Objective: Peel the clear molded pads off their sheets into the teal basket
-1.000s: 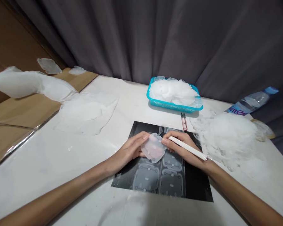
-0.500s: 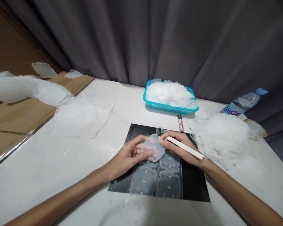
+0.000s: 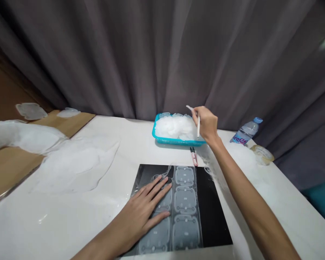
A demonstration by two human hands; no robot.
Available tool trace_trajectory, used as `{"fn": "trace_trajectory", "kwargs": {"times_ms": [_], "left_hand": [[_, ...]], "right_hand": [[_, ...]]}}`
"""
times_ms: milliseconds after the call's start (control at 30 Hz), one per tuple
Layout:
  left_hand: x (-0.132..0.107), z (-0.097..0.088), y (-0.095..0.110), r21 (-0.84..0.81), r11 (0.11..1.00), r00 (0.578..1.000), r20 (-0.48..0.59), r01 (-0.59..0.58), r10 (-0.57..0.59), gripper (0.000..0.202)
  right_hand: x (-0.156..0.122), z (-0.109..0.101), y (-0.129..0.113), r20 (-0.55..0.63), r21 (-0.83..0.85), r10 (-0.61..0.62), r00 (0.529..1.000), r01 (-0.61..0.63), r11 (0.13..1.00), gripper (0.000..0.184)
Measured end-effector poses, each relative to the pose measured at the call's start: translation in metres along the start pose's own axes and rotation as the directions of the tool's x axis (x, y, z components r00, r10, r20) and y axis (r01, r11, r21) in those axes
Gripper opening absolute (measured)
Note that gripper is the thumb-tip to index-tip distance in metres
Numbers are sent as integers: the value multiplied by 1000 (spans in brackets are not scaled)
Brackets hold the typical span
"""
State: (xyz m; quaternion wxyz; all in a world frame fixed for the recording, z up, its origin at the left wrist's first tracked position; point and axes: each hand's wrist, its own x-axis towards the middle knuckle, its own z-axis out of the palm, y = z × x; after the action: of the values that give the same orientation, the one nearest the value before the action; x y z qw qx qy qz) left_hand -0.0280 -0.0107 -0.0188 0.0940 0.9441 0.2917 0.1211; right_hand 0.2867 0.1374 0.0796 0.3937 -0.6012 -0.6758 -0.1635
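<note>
My left hand (image 3: 147, 206) lies flat with its fingers spread on a clear plastic sheet of rounded, translucent pieces (image 3: 185, 198). Under that sheet is a black mat (image 3: 211, 213). My right hand (image 3: 207, 122) is raised over the right end of a turquoise basket (image 3: 173, 141), its fingers closed around a slim white pen-like tool (image 3: 198, 126). A small pale edge (image 3: 189, 107) sticks out past the fingers; whether it belongs to a translucent piece I cannot tell. White translucent pieces (image 3: 174, 126) heap up in the basket.
Pink-handled thread snips (image 3: 194, 156) lie between mat and basket. To the right are a white pile (image 3: 241, 155), a water bottle (image 3: 245, 131) and a tape roll (image 3: 262, 154). A plastic bag (image 3: 70, 162) spreads on the left, by cardboard (image 3: 21, 164). A grey curtain (image 3: 124, 61) hangs behind.
Both hands held a translucent rounded piece over the mat. My left hand has let go and flattened onto the sheet; my right hand has moved up to the basket with the white tool. The view has shifted.
</note>
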Motion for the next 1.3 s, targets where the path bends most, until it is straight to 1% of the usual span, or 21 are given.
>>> {"fn": "trace_trajectory", "kwargs": {"times_ms": [100,133,200,267,333,400,433,467,500,567,633,700,733,800,867,967,1033,1167,1300], "left_hand": [[-5,4,-5,139,990,995,-96,-5,18,72],[-6,5,-6,181,983,992,-124,-3,25,72],[-7,6,-6,244,970,985,-170,4,39,72],[-8,6,-6,270,963,980,-196,19,36,69],[-7,4,-6,267,963,979,-203,31,25,67],[-7,1,-5,254,967,980,-199,37,15,65],[-6,-1,-4,246,969,981,-195,35,14,65],[-5,-3,-2,236,971,982,-187,29,16,63],[-3,-5,1,224,974,982,-185,20,23,60],[3,-9,7,194,981,981,-188,-6,43,52],[11,-12,13,149,988,980,-186,-44,72,44],[22,-12,17,92,992,984,-146,-90,103,41],[28,-11,17,63,992,987,-115,-109,116,39],[39,-7,14,11,993,991,-57,-120,120,34],[49,-4,10,-30,995,995,-22,-96,95,30],[59,0,4,-111,993,999,-5,-46,46,28],[61,2,0,-172,985,1000,-1,-16,16,29],[61,6,-4,-247,968,999,9,38,-37,36],[60,9,-5,-277,959,998,18,61,-58,37]], "right_hand": [[4,20,0,91,15,-56,994,55,998,21],[1,22,-1,105,24,-63,993,61,998,21],[-10,19,-5,110,48,-58,992,53,997,22],[-24,7,-12,94,82,-38,995,31,996,27],[-43,-11,-21,85,130,-25,996,14,991,34],[-69,-30,-31,125,210,-41,991,14,978,38],[-83,-39,-35,190,327,-74,979,8,945,37],[-98,-47,-38,263,428,-125,956,0,904,34],[-113,-54,-40,345,488,-165,924,-27,872,33],[-140,-63,-39,490,529,-198,849,-110,841,33],[-159,-67,-35,629,514,-164,760,-248,821,34],[-170,-67,-31,721,482,-102,685,-391,784,31],[-173,-67,-29,748,471,-75,660,-447,760,29],[-174,-65,-25,769,468,-49,637,-509,722,25],[-172,-64,-22,766,475,-60,640,-501,723,23],[-170,-63,-18,708,526,-132,694,-393,754,18],[-170,-62,-17,666,569,-183,723,-334,752,15],[-175,-55,-19,635,610,-231,737,-294,736,13],[-177,-51,-21,602,628,-258,755,-249,737,12]]}}
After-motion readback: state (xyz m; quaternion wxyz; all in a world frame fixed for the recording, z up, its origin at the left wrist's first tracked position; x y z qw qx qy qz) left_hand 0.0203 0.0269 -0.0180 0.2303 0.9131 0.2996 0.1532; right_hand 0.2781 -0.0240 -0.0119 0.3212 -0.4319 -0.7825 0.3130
